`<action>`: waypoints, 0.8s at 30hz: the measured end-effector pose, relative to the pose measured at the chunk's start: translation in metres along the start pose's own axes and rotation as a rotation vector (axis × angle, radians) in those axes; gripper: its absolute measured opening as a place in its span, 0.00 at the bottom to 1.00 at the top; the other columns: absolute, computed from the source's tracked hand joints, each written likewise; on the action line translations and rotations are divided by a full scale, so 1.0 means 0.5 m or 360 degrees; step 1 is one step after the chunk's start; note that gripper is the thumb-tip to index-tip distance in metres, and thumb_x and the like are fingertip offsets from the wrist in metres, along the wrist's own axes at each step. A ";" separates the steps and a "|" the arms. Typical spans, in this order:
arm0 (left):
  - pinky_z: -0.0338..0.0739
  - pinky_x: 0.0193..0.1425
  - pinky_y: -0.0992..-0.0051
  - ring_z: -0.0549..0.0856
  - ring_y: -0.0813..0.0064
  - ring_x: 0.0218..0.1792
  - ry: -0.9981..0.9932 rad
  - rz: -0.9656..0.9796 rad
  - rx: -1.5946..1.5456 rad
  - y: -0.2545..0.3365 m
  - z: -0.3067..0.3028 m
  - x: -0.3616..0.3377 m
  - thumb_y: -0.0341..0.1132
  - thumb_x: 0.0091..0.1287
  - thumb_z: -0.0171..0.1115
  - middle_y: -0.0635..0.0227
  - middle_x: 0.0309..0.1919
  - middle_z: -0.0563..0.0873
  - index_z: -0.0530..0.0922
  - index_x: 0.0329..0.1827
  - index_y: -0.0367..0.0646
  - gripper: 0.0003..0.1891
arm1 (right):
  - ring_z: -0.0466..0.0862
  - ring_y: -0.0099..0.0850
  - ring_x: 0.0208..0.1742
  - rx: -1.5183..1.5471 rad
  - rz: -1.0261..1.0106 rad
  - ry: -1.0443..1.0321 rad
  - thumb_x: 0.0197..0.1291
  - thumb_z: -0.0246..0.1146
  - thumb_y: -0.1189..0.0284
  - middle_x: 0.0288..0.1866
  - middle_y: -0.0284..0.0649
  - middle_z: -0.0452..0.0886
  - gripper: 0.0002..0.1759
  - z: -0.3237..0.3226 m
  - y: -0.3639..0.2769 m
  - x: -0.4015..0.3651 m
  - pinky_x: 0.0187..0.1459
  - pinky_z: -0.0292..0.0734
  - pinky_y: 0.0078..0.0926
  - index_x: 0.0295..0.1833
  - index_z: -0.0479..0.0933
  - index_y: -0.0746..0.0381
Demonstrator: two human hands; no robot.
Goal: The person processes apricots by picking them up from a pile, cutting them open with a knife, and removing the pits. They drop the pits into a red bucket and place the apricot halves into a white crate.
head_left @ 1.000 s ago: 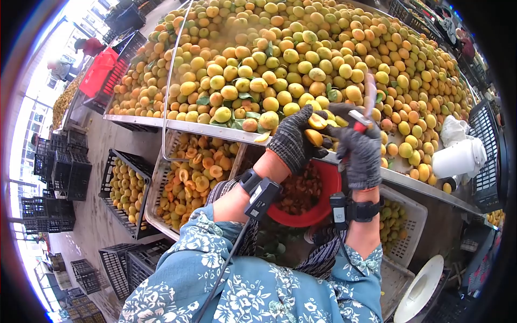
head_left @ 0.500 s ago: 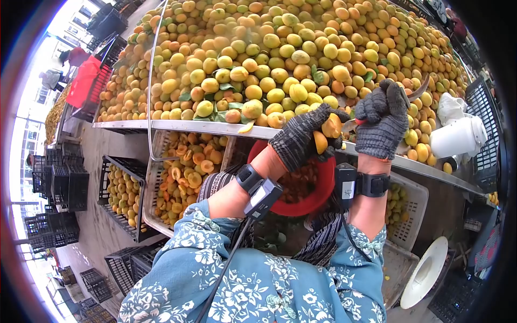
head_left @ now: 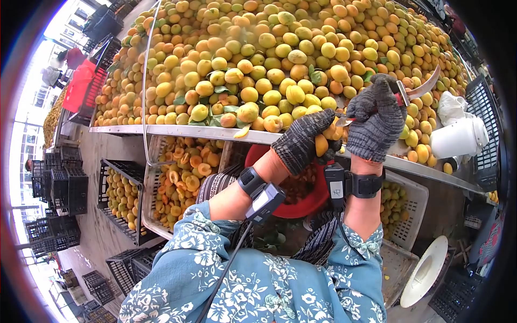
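My left hand [head_left: 305,139], in a dark knit glove, is closed around an orange-yellow apricot [head_left: 321,144] above a red bucket [head_left: 309,206]. In the same kind of glove, my right hand [head_left: 377,119] grips a red-handled knife [head_left: 400,97]. The knife's curved blade points up and right, and a small metal tip on its other side is close to the apricot. A big heap of yellow and orange apricots [head_left: 264,86] lies on the metal-edged table [head_left: 188,130] beyond my hands. Dark pits and scraps lie in the bucket.
A pale crate [head_left: 149,207] of halved apricots stands left of the bucket, beside a black crate [head_left: 141,175] of whole ones. To the right are a white container [head_left: 458,138], another pale crate [head_left: 417,215] and a straw hat [head_left: 425,272]. A thin metal frame [head_left: 146,81] rises at left.
My right hand has tilted and shifted slightly left, bringing more of the knife's handle and blade into view. My left hand has turned slightly around the apricot, showing less of it.
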State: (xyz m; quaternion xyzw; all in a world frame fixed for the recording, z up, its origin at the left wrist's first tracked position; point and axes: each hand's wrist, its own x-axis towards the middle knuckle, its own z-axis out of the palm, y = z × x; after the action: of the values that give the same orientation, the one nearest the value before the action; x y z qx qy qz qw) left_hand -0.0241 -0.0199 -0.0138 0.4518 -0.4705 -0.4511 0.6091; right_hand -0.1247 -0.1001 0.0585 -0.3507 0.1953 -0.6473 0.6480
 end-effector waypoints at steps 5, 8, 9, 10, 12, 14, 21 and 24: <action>0.74 0.57 0.67 0.81 0.57 0.53 -0.0101 0.0481 0.0777 -0.002 -0.019 0.000 0.30 0.57 0.66 0.54 0.49 0.82 0.74 0.57 0.36 0.24 | 0.69 0.16 0.17 -0.0258 -0.0102 0.0007 0.56 0.68 0.73 0.20 0.27 0.73 0.08 0.012 0.007 -0.014 0.19 0.60 0.13 0.41 0.80 0.62; 0.69 0.63 0.59 0.76 0.46 0.56 -0.0138 0.0729 0.1265 -0.033 -0.029 0.002 0.38 0.51 0.70 0.46 0.52 0.77 0.70 0.61 0.35 0.34 | 0.72 0.15 0.20 -0.0253 -0.0222 -0.0085 0.55 0.69 0.73 0.24 0.26 0.76 0.07 0.008 0.038 -0.009 0.21 0.61 0.11 0.40 0.81 0.61; 0.67 0.64 0.58 0.75 0.45 0.57 -0.0213 0.0635 0.1203 -0.021 -0.026 0.003 0.37 0.51 0.70 0.46 0.53 0.77 0.69 0.61 0.36 0.34 | 0.75 0.18 0.25 -0.0326 -0.0214 -0.0088 0.53 0.70 0.76 0.26 0.27 0.77 0.07 0.024 0.029 -0.012 0.27 0.68 0.13 0.38 0.81 0.61; 0.65 0.66 0.58 0.73 0.45 0.58 -0.0285 0.0539 0.1150 -0.009 -0.025 0.006 0.36 0.51 0.69 0.45 0.54 0.76 0.69 0.62 0.36 0.34 | 0.79 0.20 0.32 -0.0167 -0.0232 -0.0232 0.51 0.71 0.78 0.30 0.29 0.80 0.08 0.030 0.023 -0.015 0.35 0.74 0.18 0.37 0.81 0.63; 0.66 0.64 0.58 0.74 0.44 0.57 -0.0331 0.0633 0.1143 -0.038 -0.035 0.017 0.35 0.50 0.68 0.45 0.53 0.76 0.69 0.61 0.36 0.33 | 0.80 0.23 0.35 -0.0651 -0.0353 -0.0207 0.50 0.71 0.80 0.34 0.31 0.83 0.09 0.032 0.028 -0.025 0.40 0.76 0.22 0.38 0.81 0.64; 0.69 0.61 0.59 0.74 0.43 0.55 -0.0331 0.0647 0.1205 -0.010 -0.025 0.010 0.32 0.51 0.65 0.45 0.53 0.76 0.71 0.58 0.37 0.28 | 0.81 0.22 0.36 -0.0819 -0.0426 -0.0232 0.50 0.70 0.80 0.36 0.32 0.84 0.09 0.031 0.019 -0.028 0.40 0.77 0.21 0.39 0.81 0.64; 0.73 0.54 0.72 0.80 0.63 0.46 -0.0120 0.0139 0.0007 -0.088 -0.015 0.028 0.35 0.62 0.60 0.58 0.43 0.82 0.76 0.53 0.38 0.18 | 0.83 0.24 0.35 -0.0826 -0.0467 -0.0304 0.53 0.65 0.79 0.33 0.34 0.84 0.09 0.021 0.038 -0.029 0.41 0.78 0.21 0.42 0.80 0.63; 0.75 0.52 0.76 0.80 0.77 0.46 0.0280 -0.0678 -0.0553 0.059 0.026 0.012 0.39 0.67 0.60 0.67 0.42 0.82 0.76 0.54 0.39 0.17 | 0.80 0.19 0.33 -0.0421 -0.0229 -0.0105 0.56 0.66 0.78 0.31 0.30 0.82 0.04 0.021 0.023 -0.021 0.36 0.76 0.17 0.39 0.80 0.64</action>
State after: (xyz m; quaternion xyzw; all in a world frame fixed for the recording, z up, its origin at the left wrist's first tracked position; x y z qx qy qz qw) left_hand -0.0324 -0.0222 0.0179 0.4667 -0.2262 -0.6018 0.6073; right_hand -0.1102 -0.0889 0.0555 -0.4671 0.2317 -0.6488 0.5542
